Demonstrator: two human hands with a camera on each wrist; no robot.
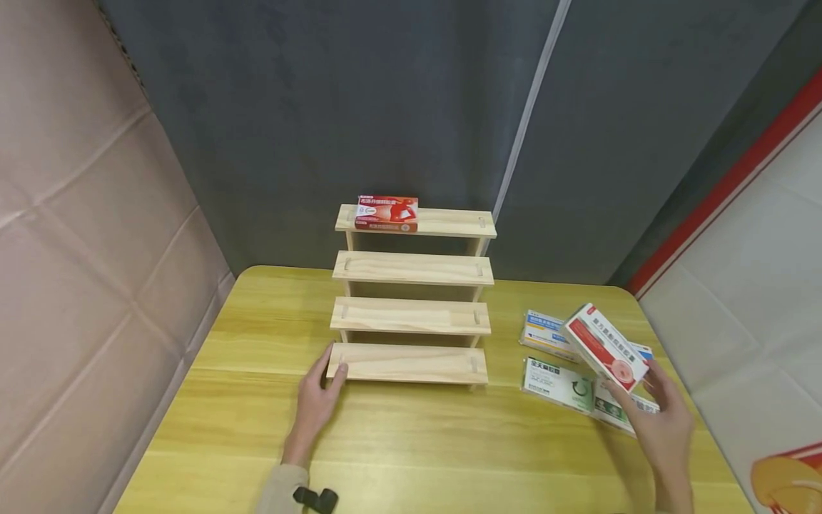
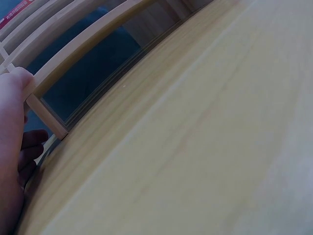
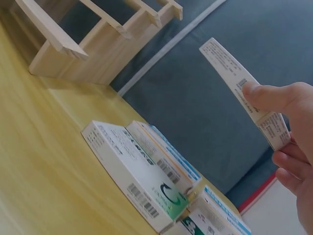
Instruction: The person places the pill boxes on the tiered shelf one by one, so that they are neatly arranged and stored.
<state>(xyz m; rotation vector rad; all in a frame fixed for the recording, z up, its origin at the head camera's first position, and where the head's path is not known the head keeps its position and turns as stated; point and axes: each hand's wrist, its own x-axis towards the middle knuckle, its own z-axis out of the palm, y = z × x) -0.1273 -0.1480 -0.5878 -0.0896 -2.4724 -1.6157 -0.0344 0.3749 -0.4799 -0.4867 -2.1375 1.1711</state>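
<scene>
In my right hand (image 1: 664, 425) is a white and red medicine box (image 1: 604, 343), pinched between thumb and fingers. It is tilted, raised above the other boxes at the right of the table; the right wrist view shows its narrow printed side. My left hand (image 1: 315, 403) grips the left end of the lowest step on a four-step wooden display rack (image 1: 411, 363). The thumb lies at the board's front edge, and the left wrist view shows fingers curled beside the rack's leg. A red medicine box (image 1: 387, 214) sits on the top step, at its left.
Below the held box, a green and white box (image 1: 557, 384) lies flat beside another green-marked box (image 1: 615, 408). Behind them is a blue and white box (image 1: 546, 334), with one more partly hidden. A dark padded wall (image 1: 321, 107) rises behind the yellow wooden table (image 1: 257, 343).
</scene>
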